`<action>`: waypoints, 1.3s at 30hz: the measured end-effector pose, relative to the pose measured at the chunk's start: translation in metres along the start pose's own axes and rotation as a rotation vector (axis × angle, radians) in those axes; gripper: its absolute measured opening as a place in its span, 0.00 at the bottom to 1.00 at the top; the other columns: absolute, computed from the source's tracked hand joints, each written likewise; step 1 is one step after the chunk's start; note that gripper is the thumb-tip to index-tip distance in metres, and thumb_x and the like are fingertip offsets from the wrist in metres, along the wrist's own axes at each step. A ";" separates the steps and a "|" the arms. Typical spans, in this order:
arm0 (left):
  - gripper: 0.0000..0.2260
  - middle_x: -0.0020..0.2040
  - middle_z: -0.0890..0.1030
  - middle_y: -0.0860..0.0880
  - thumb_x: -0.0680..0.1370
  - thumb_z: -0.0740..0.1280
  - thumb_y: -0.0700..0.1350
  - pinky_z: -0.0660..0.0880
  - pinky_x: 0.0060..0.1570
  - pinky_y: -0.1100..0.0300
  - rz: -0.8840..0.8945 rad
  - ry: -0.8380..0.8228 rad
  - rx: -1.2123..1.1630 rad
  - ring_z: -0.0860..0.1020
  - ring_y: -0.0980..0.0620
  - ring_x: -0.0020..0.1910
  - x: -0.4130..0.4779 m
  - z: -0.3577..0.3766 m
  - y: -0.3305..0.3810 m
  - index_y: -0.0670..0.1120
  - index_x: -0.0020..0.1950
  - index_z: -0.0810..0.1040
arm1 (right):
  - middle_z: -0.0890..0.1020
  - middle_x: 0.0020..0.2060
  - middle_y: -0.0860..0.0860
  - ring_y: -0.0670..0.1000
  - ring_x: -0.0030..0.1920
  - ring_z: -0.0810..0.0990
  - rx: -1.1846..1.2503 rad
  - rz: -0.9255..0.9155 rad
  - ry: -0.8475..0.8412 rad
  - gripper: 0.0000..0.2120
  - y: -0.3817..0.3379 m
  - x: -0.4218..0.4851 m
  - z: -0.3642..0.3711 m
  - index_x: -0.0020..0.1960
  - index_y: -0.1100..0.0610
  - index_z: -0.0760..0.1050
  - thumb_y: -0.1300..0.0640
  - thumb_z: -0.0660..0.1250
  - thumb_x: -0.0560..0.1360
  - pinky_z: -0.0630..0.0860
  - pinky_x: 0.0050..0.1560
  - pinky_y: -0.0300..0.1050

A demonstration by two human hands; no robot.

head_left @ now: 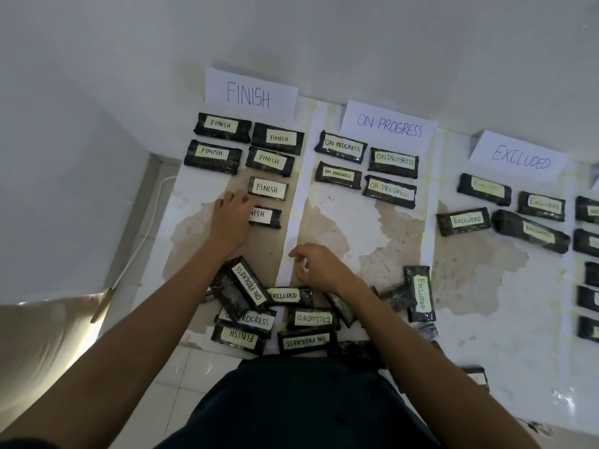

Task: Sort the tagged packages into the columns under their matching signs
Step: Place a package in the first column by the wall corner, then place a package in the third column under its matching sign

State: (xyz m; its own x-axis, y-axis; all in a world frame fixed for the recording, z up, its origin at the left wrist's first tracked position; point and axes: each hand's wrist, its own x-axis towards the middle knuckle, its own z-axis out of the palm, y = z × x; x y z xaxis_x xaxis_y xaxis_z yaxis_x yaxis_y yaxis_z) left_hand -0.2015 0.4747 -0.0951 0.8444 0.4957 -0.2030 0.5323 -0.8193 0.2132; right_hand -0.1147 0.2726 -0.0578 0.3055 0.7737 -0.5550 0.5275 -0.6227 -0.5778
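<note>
Your left hand, fingers flat, rests on the package lying crosswise toward 3 o'clock; your right hand hangs loosely curled, empty.

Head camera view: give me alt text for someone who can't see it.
A person's left hand rests on a FINISH-tagged package under the FINISH sign, the right hand empty above a jumbled pile of unsorted packages. Sorted packages also lie under the ON PROGRESS sign and the EXCLUDED sign.

Dim, soft light; bowed wide-angle edges
</note>
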 end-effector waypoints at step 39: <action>0.20 0.61 0.74 0.44 0.74 0.59 0.46 0.72 0.57 0.48 0.113 0.014 -0.319 0.71 0.43 0.58 -0.143 0.009 0.160 0.45 0.66 0.71 | 0.77 0.52 0.55 0.59 0.54 0.69 -0.282 -0.058 0.417 0.23 0.071 -0.098 -0.015 0.59 0.57 0.77 0.49 0.70 0.67 0.67 0.53 0.52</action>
State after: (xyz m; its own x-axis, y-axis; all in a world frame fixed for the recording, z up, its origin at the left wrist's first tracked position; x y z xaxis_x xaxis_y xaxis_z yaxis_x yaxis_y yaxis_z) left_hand -0.2375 0.2698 -0.0404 0.8988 0.4124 -0.1483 0.4253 -0.7390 0.5224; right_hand -0.0954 0.1541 -0.0350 0.5298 0.8224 -0.2071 0.7291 -0.5664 -0.3842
